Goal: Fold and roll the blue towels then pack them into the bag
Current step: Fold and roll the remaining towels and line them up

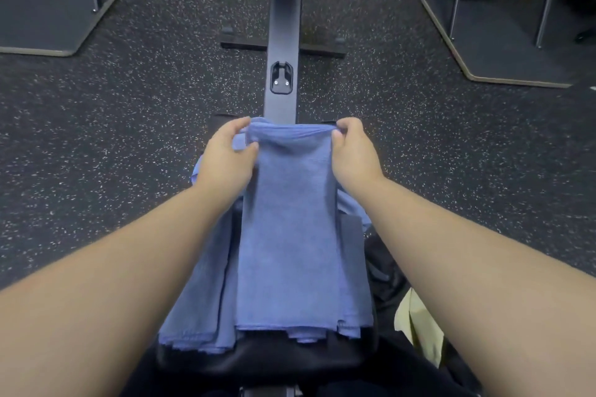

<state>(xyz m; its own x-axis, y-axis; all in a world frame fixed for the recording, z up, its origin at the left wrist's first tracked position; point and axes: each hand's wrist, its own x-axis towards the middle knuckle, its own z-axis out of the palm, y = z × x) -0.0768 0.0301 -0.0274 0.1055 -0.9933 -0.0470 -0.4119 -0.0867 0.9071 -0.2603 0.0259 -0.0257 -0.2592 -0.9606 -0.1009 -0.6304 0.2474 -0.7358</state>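
While the speckled rubber floor [129, 145] is spreading out on every side and a dark machine rail [283, 42] is running away to the far edge, the black padded bench [258, 361] is carrying the work near the person. More blue cloth [200, 293] is lying under and to the left of a folded blue towel [287, 235], which is stretching lengthwise from near to far along the bench. At its far end, the left hand [225, 155] and right hand [353, 148] are each pinching a corner, fingers curled over the bunched edge. The roll seems to be starting here; it is probably going best with both corners kept level and the first turn tight. A dark shape on the right [383, 280] may be the bag; I cannot tell.
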